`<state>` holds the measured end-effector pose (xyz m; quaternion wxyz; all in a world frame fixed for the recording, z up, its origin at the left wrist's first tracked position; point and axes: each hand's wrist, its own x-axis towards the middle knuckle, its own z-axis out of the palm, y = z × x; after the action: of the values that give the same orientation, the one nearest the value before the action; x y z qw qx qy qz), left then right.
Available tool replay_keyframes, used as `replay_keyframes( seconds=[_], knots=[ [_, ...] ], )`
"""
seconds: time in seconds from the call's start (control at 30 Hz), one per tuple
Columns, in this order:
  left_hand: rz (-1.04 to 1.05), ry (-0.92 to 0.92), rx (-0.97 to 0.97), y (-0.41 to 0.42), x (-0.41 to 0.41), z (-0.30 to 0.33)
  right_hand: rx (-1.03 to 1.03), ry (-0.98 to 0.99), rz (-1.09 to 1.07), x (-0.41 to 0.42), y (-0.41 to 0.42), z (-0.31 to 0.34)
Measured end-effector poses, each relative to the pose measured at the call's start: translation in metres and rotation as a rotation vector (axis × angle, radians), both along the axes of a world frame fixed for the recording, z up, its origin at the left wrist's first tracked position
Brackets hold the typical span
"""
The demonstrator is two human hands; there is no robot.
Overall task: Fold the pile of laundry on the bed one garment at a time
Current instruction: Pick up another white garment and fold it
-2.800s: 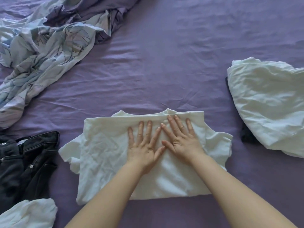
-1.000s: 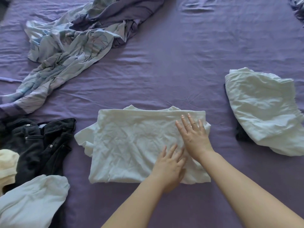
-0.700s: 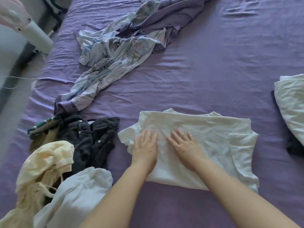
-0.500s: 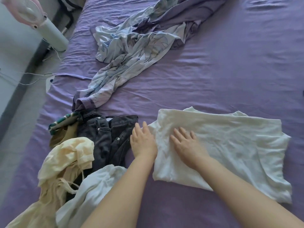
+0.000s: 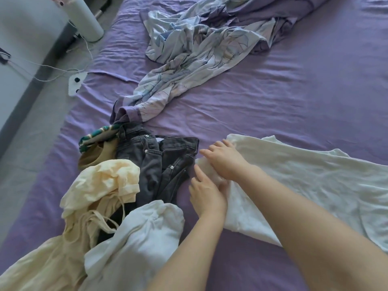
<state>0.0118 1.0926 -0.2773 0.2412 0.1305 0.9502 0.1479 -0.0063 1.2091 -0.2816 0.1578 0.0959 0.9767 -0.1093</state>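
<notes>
1. The purple bed sheet (image 5: 273, 106) is filling most of the view, wrinkled, running off the top, right and bottom edges.
2. The white T-shirt (image 5: 304, 185) is lying half-folded on the sheet at the right, creased, its right side cut off by the frame edge. Since half a second ago the view has been swinging left, so the shirt is now sitting further right.
3. The blue patterned bedding (image 5: 195, 49) is sprawling crumpled across the top, its far end running out of view.
4. The pile at the left is waiting unfolded: a cream garment (image 5: 100, 185) with strings, a pale white garment (image 5: 136, 238) cut off at the bottom, black jeans (image 5: 159, 164) partly buried under both, and a green striped piece (image 5: 98, 133) and a tan piece (image 5: 94, 158), both mostly hidden.
5. Both forearms are reaching in from the bottom right, crossing over the shirt's near edge.
6. The right hand (image 5: 226, 162) is curling over the shirt's left sleeve, bunching it; earlier it was lying flat on the body of the shirt.
7. The left hand (image 5: 206, 196) is sitting just below, at the same sleeve edge; whether it is gripping cloth is hard to make out, since the fingertips are hidden.
8. A white fan base (image 5: 86, 19) and a power strip (image 5: 75, 85) with cords are showing on the floor at top left.
</notes>
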Motion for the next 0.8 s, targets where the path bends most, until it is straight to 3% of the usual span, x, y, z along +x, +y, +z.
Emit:
replay_keyframes(
  seconds=[0.1,0.2,0.3,0.43,0.5,0.53,0.63,0.8],
  knots=[
    [-0.048,-0.020,-0.053,0.001,-0.008,-0.001,-0.200,0.091,-0.147,-0.002,0.009,0.006],
    [-0.148,0.093,-0.155,0.001,-0.010,0.002,-0.356,0.136,-0.268,0.000,0.024,0.016],
    [-0.222,0.171,-0.066,0.000,-0.007,0.005,-0.402,0.148,-0.317,0.006,0.036,0.025],
    [-0.311,0.147,0.148,-0.001,0.003,0.013,-0.339,0.177,-0.323,0.031,0.055,0.030],
    [-0.482,0.268,0.210,-0.001,0.011,0.016,-0.262,0.194,-0.278,0.046,0.064,0.029],
    [-0.615,0.323,0.194,0.001,0.016,0.015,-0.214,0.187,-0.239,0.053,0.067,0.027],
    [-0.945,0.205,0.006,0.004,0.026,0.000,-0.077,0.084,-0.116,0.071,0.065,0.015],
    [-1.016,0.149,-0.152,0.011,0.028,-0.016,0.009,-0.059,-0.163,0.109,0.035,-0.017]
  ],
)
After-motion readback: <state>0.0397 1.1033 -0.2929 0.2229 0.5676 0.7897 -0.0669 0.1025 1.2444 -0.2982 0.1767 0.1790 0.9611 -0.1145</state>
